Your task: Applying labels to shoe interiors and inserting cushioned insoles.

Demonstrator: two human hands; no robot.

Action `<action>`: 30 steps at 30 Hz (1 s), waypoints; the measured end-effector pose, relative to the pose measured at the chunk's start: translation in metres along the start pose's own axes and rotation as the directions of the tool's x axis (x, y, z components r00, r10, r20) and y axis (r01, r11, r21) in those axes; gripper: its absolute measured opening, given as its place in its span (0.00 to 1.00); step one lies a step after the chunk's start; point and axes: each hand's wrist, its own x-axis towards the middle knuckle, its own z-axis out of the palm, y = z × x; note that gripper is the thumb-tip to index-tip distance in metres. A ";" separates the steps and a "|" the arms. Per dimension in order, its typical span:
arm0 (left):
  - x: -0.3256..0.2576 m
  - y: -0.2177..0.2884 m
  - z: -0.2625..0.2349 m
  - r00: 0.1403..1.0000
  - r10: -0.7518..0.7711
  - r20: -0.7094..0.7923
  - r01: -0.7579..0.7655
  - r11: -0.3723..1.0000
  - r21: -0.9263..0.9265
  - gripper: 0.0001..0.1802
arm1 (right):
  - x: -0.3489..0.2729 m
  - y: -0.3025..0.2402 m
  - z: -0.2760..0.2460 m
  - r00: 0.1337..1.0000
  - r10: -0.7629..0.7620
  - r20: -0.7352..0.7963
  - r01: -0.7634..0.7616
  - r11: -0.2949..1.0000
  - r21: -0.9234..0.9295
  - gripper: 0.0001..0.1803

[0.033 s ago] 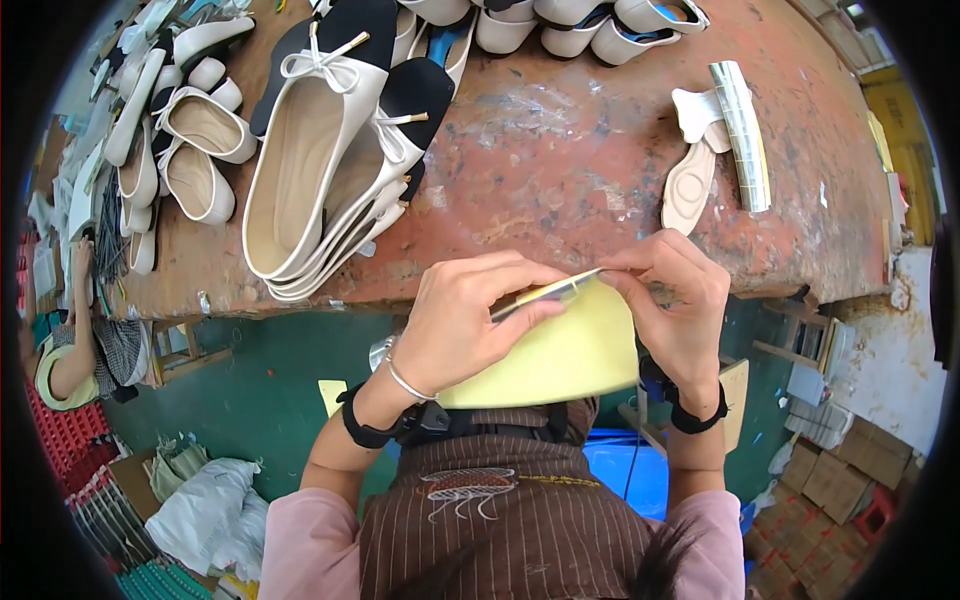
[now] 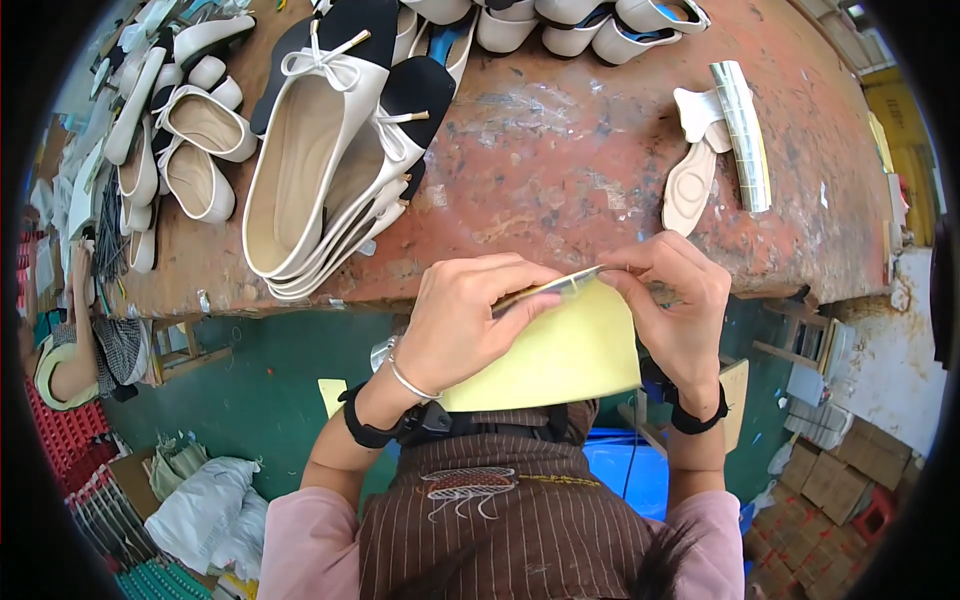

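Note:
Above my lap a pale yellow sheet point(image 2: 545, 365) hangs down, its top edge folded over to show a narrow shiny strip. My left hand point(image 2: 465, 320) grips that top edge between thumb and fingers. At the sheet's upper right corner, my right hand point(image 2: 675, 290) is closed in a pinch at the end of the edge; whatever sits between its fingertips is too small to make out. Beyond the hands, a curved shiny sheet with a grid of small labels point(image 2: 742, 135) lies on the worktable point(image 2: 540, 170), beside beige insoles point(image 2: 690, 190).
White flat shoes with bows point(image 2: 300, 180) are stacked at the table's left, near its front edge. More white shoes point(image 2: 205, 120) stand farther left and along the back. A co-worker's arm point(image 2: 80, 330) shows at the far left. White sacks point(image 2: 205, 510) lie on the floor.
The yellow sheet has shifted very slightly, its lower edge a touch lower. Both hands keep nearly the same place and grip.

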 end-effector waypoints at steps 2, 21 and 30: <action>0.000 -0.002 0.003 0.998 -0.002 -0.058 0.003 1.000 0.013 0.08 | 0.001 -0.001 0.003 0.994 -0.103 -0.024 0.101 0.992 -0.074 0.13; 0.007 -0.040 -0.005 0.900 -0.332 0.282 0.434 0.746 -0.505 0.13 | 0.000 -0.002 0.003 0.772 -0.624 0.121 0.604 0.662 -0.443 0.16; 0.017 -0.033 0.007 0.931 -0.339 0.135 0.365 0.876 -0.314 0.12 | 0.014 0.002 0.029 0.884 -0.456 0.107 0.468 0.852 -0.234 0.34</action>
